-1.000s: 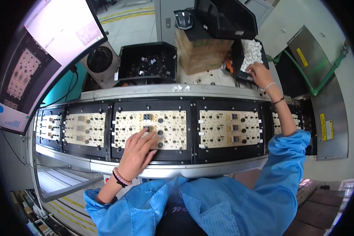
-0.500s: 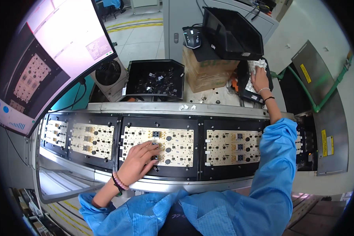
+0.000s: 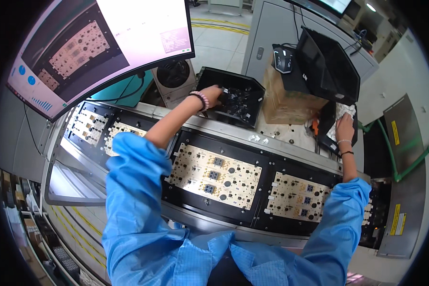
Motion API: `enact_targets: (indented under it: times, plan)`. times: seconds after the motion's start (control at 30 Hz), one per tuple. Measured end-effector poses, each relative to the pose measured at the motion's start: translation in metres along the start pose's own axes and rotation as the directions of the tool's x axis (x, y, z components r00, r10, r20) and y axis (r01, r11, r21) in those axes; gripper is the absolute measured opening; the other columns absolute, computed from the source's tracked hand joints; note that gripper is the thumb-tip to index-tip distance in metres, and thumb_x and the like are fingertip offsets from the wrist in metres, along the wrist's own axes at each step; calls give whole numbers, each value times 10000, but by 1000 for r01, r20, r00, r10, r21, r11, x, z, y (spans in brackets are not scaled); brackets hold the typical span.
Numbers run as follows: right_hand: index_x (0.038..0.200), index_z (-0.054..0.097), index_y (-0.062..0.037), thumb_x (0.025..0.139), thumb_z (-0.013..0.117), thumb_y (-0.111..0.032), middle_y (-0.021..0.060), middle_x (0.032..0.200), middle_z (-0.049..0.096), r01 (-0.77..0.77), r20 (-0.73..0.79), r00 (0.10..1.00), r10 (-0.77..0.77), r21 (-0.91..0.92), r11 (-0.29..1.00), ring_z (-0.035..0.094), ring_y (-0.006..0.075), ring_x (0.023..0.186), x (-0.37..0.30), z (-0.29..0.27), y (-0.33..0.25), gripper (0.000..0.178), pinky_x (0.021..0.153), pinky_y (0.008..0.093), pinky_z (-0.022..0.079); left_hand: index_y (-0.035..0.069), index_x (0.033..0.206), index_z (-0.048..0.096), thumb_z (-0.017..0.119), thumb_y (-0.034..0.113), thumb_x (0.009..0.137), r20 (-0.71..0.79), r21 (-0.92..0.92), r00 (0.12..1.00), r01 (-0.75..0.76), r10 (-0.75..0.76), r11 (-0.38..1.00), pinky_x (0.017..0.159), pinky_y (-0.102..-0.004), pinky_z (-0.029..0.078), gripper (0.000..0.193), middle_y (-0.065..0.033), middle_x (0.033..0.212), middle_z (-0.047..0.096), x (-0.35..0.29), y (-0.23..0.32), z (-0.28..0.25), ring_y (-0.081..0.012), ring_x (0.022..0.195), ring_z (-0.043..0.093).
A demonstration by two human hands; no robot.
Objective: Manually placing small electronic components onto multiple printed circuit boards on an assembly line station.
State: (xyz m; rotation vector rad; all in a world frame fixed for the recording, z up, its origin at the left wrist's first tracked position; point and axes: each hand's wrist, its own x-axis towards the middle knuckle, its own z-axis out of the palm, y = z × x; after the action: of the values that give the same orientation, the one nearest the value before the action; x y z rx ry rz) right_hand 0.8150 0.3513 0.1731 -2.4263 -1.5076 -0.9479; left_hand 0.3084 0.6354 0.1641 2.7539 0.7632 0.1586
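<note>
My left hand (image 3: 211, 96) reaches over the near left side of a black bin (image 3: 257, 95) holding many small dark parts. Its fingers are bunched together at the parts; what they hold, if anything, is too small to make out. At the right, my right hand (image 3: 344, 128) is down in another black bin (image 3: 326, 120), against crumpled silvery-white wrapping (image 3: 346, 109). Those fingers are bent and partly hidden, and I cannot see what lies between them. Below both arms, cream circuit boards (image 3: 245, 177) with small dark components sit in black carrier frames (image 3: 209, 132) along a metal-railed line.
A large monitor (image 3: 143, 28) stands at the left, beside a fan unit (image 3: 173, 74). Behind the bins, a cardboard box (image 3: 283, 100) carries a mouse (image 3: 283, 60) and a tilted black bin (image 3: 331, 64). Small white pieces (image 3: 257, 138) lie on the rail. Green piping (image 3: 396, 152) runs at the right.
My left hand has left the circuit board and moved up to the bin of dark parts. My right hand stays at the wrapping. The whole view has turned and shifted.
</note>
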Motion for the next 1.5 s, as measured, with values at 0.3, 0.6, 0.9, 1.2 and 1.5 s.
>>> enact_targets:
  times: [0.3, 0.6, 0.9, 1.2, 1.5]
  plan:
    - [1016, 518, -60, 1003, 430, -283, 170, 942, 629, 26, 139, 990, -32, 46, 999, 644, 393, 849, 8, -3, 9, 241, 673, 498, 532, 58, 959, 705, 753, 127, 742, -51, -133, 985, 154, -162, 979, 816, -410, 542, 233, -156, 921, 710, 1, -1, 4, -332, 920, 679]
    - [1019, 640, -44, 1031, 391, -372, 174, 852, 698, -210, 89, 977, 192, 515, 831, 674, 342, 725, 28, 37, 65, 412, 616, 431, 518, 24, 948, 729, 649, 32, 841, -101, -259, 989, 82, -111, 962, 751, -318, 551, 134, -137, 917, 720, -26, 11, -19, -279, 830, 707]
    - [1327, 482, 23, 1005, 392, -125, 128, 1071, 548, -391, 805, 523, -280, -66, -918, 517, 150, 781, 28, 10, 75, 366, 471, 217, 390, 18, 1200, 619, 515, 34, 997, -333, -726, 917, -101, -220, 680, 787, -236, 550, 229, -53, 1001, 595, -80, 58, -42, -118, 932, 648]
    - [1254, 518, -4, 1007, 460, -118, 56, 975, 447, -574, 599, 480, -641, -337, -746, 440, 98, 754, -65, -150, -79, 278, 501, 188, 384, -9, 1033, 697, 606, -53, 907, -131, -690, 989, -43, -66, 722, 747, -243, 551, 161, -57, 920, 626, -179, 116, -30, -124, 839, 654]
    - [1271, 487, -26, 1035, 432, -150, 56, 993, 465, -686, 632, 419, -652, -250, -683, 431, 95, 750, -126, -192, -141, 273, 476, 174, 393, 51, 1205, 628, 611, -44, 856, -188, -366, 982, -104, 36, 925, 770, -337, 524, 363, -114, 918, 581, -184, 120, -3, -254, 847, 611]
